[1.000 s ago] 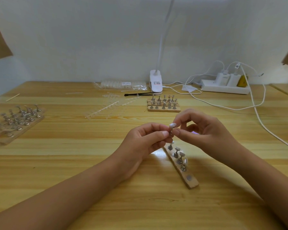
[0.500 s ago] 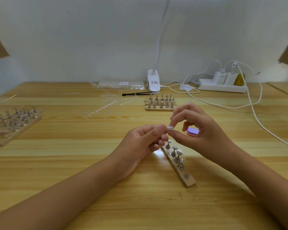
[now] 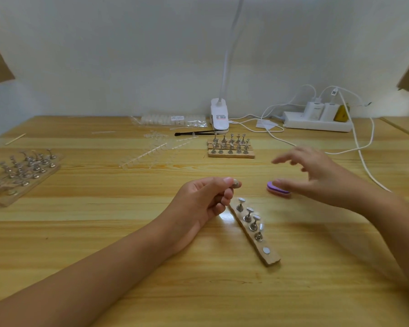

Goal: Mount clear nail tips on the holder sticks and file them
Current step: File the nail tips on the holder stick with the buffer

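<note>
The left hand pinches a holder stick. The right hand, fingers spread and empty, is by the purple file.

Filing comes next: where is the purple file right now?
Head view: the purple file lies right of centre, partly under the right hand, whose thumb overlaps it, just beyond the far end of the near holder strip.

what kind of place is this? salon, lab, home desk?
Likely a small press-on-nail crafting bench: racks of metal holder sticks, strips of clear nail tips, a purple nail file block and a clip-on lamp on a wooden table.
</note>
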`<action>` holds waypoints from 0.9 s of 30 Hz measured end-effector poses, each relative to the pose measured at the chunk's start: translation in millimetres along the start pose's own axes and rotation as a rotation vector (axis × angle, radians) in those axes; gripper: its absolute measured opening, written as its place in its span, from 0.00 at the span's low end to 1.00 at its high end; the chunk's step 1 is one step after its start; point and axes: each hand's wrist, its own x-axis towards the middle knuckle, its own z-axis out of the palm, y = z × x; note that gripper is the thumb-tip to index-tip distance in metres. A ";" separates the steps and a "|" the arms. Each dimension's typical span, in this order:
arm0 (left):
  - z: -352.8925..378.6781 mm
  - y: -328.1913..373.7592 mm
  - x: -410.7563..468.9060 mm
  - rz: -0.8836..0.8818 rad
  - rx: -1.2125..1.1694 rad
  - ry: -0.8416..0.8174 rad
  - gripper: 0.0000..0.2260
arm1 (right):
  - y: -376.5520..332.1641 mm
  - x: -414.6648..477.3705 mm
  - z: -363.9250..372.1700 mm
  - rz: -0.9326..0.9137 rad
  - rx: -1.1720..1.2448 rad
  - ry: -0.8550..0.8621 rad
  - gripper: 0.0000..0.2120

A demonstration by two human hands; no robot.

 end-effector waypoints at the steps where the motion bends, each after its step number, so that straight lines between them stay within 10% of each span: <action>1: -0.3 -0.4 0.3 0.003 -0.005 0.002 0.13 | 6.6 -0.8 0.8 0.047 -0.009 -0.060 0.28; 8: 1.9 -0.1 -2.0 0.057 0.003 0.032 0.12 | -1.1 1.7 16.5 -0.002 -0.120 -0.100 0.07; 15: 4.1 -0.4 -1.8 0.064 -0.026 0.065 0.14 | -49.1 -9.4 9.0 -0.093 0.938 -0.097 0.15; 27: 5.6 -1.4 -0.2 0.082 -0.005 0.088 0.16 | -72.1 -16.2 21.6 -0.103 0.862 -0.133 0.16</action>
